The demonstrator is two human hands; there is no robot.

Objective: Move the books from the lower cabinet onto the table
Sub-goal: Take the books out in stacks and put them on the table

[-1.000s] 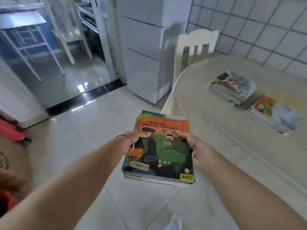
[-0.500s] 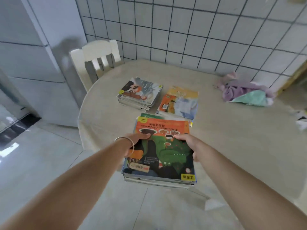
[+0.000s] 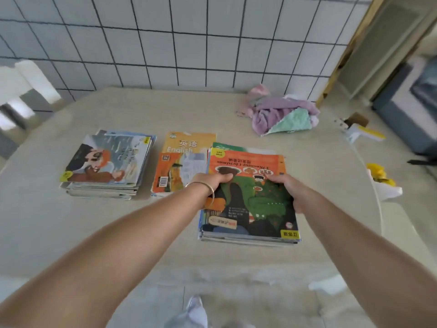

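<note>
A stack of thin picture books (image 3: 250, 209), its top cover orange and green, lies over the beige table (image 3: 71, 233) near the front edge. My left hand (image 3: 210, 183), with a bangle at the wrist, grips the stack's left side, thumb on the cover. My right hand (image 3: 288, 188) grips the right side the same way. Whether the stack rests fully on the table I cannot tell. Two more book piles lie on the table: a thick one with a grey and brown cover (image 3: 106, 164) at the left, and a yellow and orange English pile (image 3: 179, 162) beside it.
A heap of purple, pink and green cloths (image 3: 281, 114) lies at the table's back right. A white chair (image 3: 21, 91) stands at the left by the tiled wall. A doorway and floor clutter with a yellow item (image 3: 380, 176) are to the right.
I have turned and stepped from the floor area to the table. The stack in both hands has come forward over the tabletop, to the right of the two piles.
</note>
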